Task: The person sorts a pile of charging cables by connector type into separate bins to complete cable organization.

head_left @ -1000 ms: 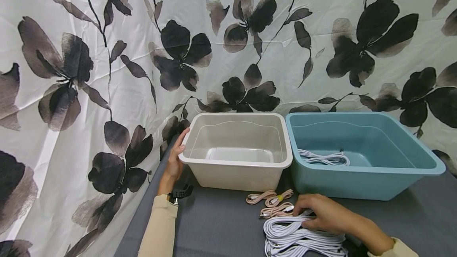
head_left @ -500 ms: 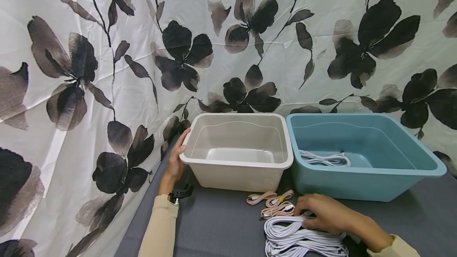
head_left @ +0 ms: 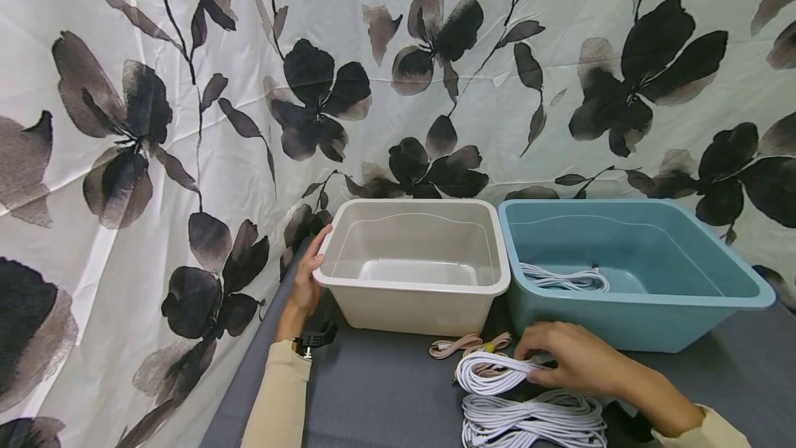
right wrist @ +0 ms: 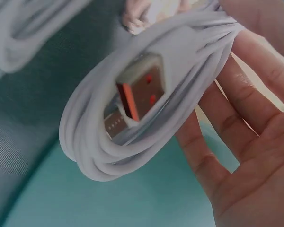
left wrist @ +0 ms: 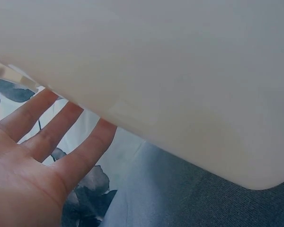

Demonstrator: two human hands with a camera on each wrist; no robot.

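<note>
My right hand (head_left: 575,358) pinches a coiled white USB cable (head_left: 491,373) just above the other white cable coils (head_left: 535,420). Its flat metal USB plug (right wrist: 142,87) shows inside the loop in the right wrist view, beside a second, smaller metal end. Pale pink coiled cables (head_left: 457,346) lie behind, partly covered by the lifted coil. At the beige bin (head_left: 413,306), my left hand (head_left: 302,289) rests against the left side near the rim. In the left wrist view its fingers (left wrist: 83,153) reach nearly straight to the bin, their tips hidden behind its edge.
A blue bin (head_left: 622,323) stands right of the beige one, with a white cable bundle (head_left: 566,278) inside. Both bins sit on a grey cloth surface (head_left: 379,393). A floral curtain (head_left: 497,109) hangs close behind them and along the left.
My right hand has lifted one white cable coil off the pile and moved slightly back toward the bins. The left hand stays on the beige bin.
</note>
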